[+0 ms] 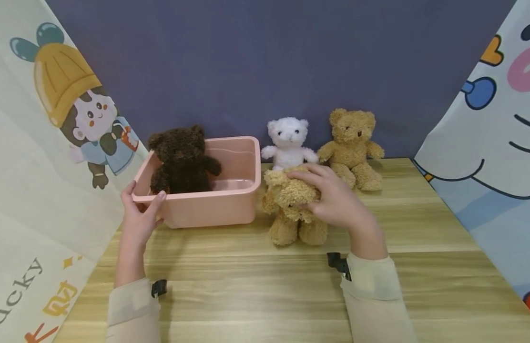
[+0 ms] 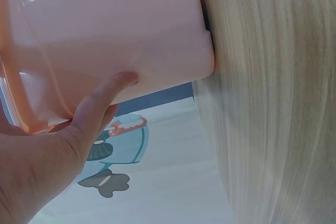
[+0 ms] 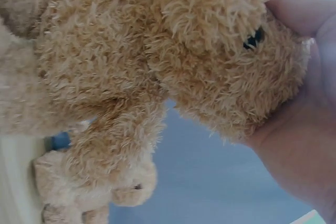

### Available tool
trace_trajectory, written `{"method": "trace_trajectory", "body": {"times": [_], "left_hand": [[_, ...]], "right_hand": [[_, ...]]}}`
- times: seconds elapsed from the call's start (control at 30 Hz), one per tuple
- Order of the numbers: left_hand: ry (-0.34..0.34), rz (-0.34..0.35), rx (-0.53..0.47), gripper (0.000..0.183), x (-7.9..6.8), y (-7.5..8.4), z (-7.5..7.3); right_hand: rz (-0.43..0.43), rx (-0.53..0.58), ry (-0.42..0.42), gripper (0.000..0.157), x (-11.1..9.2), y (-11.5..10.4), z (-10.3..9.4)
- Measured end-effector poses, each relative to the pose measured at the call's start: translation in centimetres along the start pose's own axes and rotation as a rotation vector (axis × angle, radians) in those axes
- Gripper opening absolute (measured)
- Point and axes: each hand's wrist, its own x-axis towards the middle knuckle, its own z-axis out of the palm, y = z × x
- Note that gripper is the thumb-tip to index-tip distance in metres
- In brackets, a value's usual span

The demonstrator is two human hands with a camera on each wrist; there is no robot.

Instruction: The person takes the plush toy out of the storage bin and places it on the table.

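A pink plastic bin (image 1: 230, 197) stands on the wooden table (image 1: 256, 295) with a dark brown teddy bear (image 1: 183, 159) sitting inside it. My left hand (image 1: 140, 214) grips the bin's near left corner, thumb over the rim; the left wrist view shows the fingers (image 2: 105, 98) against the bin's wall (image 2: 115, 30). My right hand (image 1: 329, 195) grips the head of a light tan teddy bear (image 1: 292, 209) that sits just right of the bin. Up close in the right wrist view, the tan bear's face (image 3: 220, 77) lies in my palm (image 3: 304, 145).
A white teddy bear (image 1: 288, 143) and a larger tan teddy bear (image 1: 352, 147) sit against the dark blue back wall. Cartoon-printed cloth panels (image 1: 55, 143) close in the left and right sides of the table.
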Motion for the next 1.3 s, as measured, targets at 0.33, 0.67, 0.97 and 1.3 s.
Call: {"method": "trace_trajectory", "body": {"times": [0.33, 0.67, 0.97, 1.3], "left_hand": [[0.014, -0.003, 0.038, 0.099, -0.3, -0.2, -0.2], [0.005, 0.009, 0.016, 0.099, -0.2, 0.0, 0.1], [0.002, 0.013, -0.004, 0.099, -0.3, 0.1, 0.1], [0.003, 0.016, -0.005, 0.098, -0.2, -0.2, 0.0]], "right_hand": [[0.044, 0.063, -0.033, 0.084, 1.6, 1.9, 2.4], [0.076, 0.136, -0.017, 0.077, 3.7, 3.9, 2.9], [0.184, 0.098, -0.175, 0.077, 6.9, 4.6, 2.3], [0.259, 0.124, -0.272, 0.074, 10.3, 6.2, 2.4]]}}
